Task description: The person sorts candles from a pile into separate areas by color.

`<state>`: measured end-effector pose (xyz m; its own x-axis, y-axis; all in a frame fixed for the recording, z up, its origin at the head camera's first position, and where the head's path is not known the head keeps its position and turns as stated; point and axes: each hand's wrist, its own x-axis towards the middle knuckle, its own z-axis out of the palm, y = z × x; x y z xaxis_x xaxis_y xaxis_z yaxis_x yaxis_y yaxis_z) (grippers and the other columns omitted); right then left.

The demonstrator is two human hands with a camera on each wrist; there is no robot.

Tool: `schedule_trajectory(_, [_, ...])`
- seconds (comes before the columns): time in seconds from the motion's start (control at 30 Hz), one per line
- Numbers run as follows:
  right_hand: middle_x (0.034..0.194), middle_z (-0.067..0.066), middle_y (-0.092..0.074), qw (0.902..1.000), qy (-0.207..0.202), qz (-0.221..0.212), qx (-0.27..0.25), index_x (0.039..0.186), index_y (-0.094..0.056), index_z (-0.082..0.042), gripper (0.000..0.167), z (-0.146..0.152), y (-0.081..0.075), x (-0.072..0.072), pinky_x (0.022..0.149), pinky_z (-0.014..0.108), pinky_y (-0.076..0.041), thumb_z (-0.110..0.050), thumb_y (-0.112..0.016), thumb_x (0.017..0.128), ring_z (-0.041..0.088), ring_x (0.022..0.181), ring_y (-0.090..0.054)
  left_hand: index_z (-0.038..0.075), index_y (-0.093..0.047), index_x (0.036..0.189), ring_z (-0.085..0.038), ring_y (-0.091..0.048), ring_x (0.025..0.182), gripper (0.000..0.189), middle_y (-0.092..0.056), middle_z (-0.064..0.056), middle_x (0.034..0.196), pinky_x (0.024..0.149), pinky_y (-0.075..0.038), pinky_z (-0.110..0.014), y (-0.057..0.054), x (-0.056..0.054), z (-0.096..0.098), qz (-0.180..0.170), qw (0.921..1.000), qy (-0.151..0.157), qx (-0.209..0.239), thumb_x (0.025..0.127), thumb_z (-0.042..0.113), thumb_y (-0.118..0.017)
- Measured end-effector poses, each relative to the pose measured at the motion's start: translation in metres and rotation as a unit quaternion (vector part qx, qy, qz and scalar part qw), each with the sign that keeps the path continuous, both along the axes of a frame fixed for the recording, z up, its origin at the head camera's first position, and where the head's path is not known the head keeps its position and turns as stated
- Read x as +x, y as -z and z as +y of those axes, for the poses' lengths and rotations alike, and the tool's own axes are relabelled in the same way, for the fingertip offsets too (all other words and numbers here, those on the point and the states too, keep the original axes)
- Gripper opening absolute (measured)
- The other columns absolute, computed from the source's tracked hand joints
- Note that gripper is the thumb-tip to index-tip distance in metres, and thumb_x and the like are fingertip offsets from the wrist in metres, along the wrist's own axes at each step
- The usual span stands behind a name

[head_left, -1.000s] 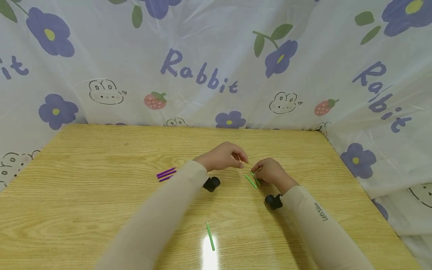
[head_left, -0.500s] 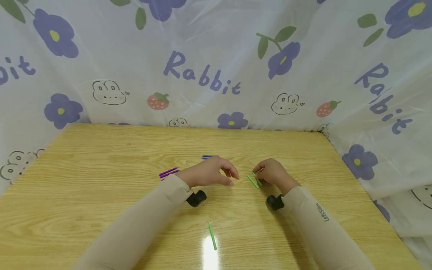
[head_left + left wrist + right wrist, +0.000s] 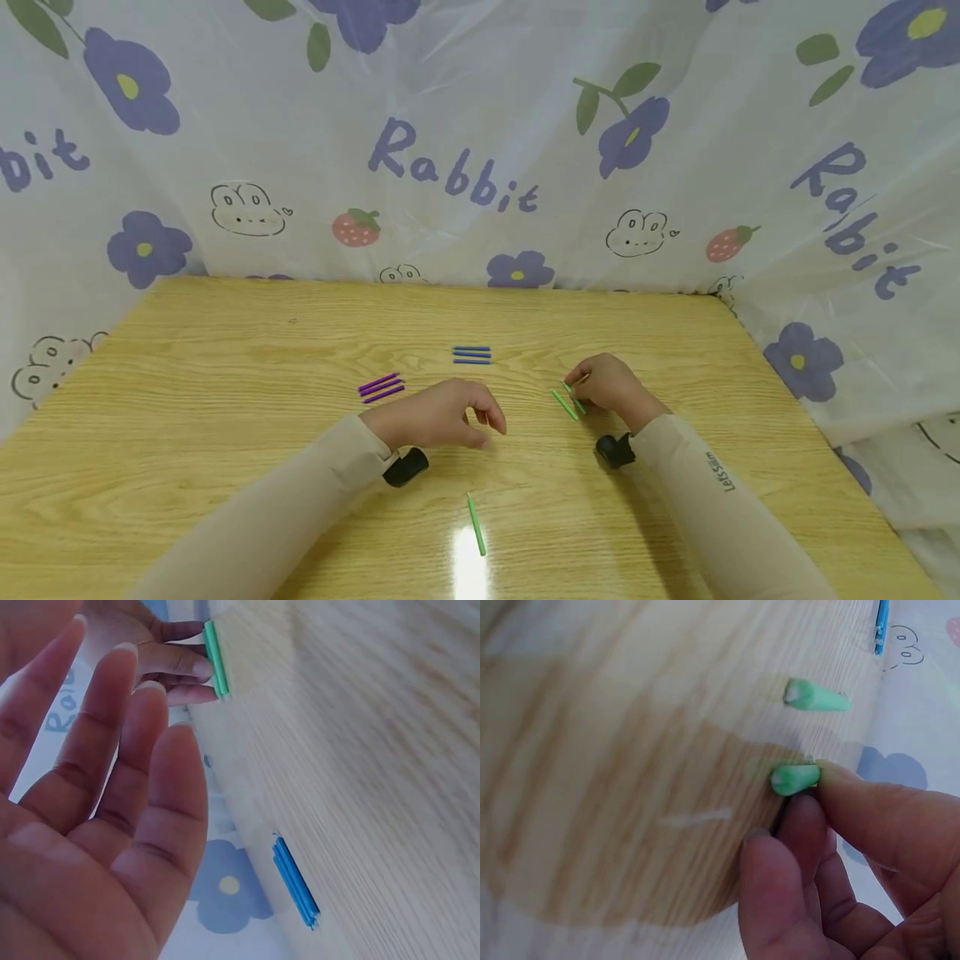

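Observation:
My right hand point(image 3: 609, 387) pinches a green pencil point(image 3: 795, 780) between thumb and fingers, low at the wooden tabletop. A second green pencil point(image 3: 565, 405) lies beside it, slightly apart and roughly parallel. My left hand point(image 3: 450, 414) is held over the table left of these, fingers relaxed and bent, holding nothing. In the left wrist view its fingers point(image 3: 176, 795) are spread apart with no object between them. Nearer the front, a third green pencil point(image 3: 476, 525) lies alone, its tip pointing away from me.
Three blue pencils point(image 3: 472, 355) lie side by side toward the back middle. To their left are three purple pencils point(image 3: 382, 387), set at a slant. A patterned sheet point(image 3: 450, 100) hangs behind the wooden table point(image 3: 225, 350) and along its sides.
My left hand has moved left and toward me, uncovering the blue pencils and then all the purple ones. The right hand stays at the green pencils with little movement.

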<state>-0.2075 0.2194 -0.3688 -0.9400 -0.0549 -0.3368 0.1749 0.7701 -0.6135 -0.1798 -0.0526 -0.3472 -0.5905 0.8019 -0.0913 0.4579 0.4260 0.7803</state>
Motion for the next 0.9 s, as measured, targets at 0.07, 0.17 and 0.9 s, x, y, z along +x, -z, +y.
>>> schedule_trajectory(0.07, [0.083,0.008,-0.066,1.0,0.0,0.0,-0.003,0.11,-0.069,0.001,0.021,0.0,0.0,0.0,0.057,0.028,-0.046,-0.004,-0.06,0.091,0.014,0.057,-0.05,0.009,-0.071,0.103,-0.024,-0.055,0.101,0.017,-0.062,0.005,0.104,0.083,-0.047,-0.029,0.001,0.003,-0.003,0.007,0.9999,0.007,-0.004,0.087,0.005,-0.069])
schedule_trajectory(0.17, [0.078,0.007,-0.065,1.0,0.0,0.001,-0.006,0.109,-0.068,0.002,0.021,0.0,0.001,0.0,0.056,0.027,-0.045,-0.003,-0.06,0.091,0.014,0.056,-0.049,0.01,-0.071,0.103,-0.021,-0.054,0.1,0.018,-0.062,0.007,0.103,0.084,-0.047,-0.031,0.003,0.008,-0.006,0.017,0.9997,0.014,-0.012,0.086,0.004,-0.069])
schedule_trajectory(0.9, [0.081,0.006,-0.066,1.0,0.002,0.007,0.007,0.108,-0.069,0.001,0.02,0.0,0.003,0.001,0.058,0.027,-0.046,-0.004,-0.061,0.09,0.013,0.058,-0.05,0.01,-0.073,0.087,-0.007,-0.056,0.091,0.028,-0.064,0.008,0.091,0.085,-0.047,-0.024,0.012,0.022,-0.013,0.106,0.9892,0.081,-0.061,0.066,-0.008,-0.075])
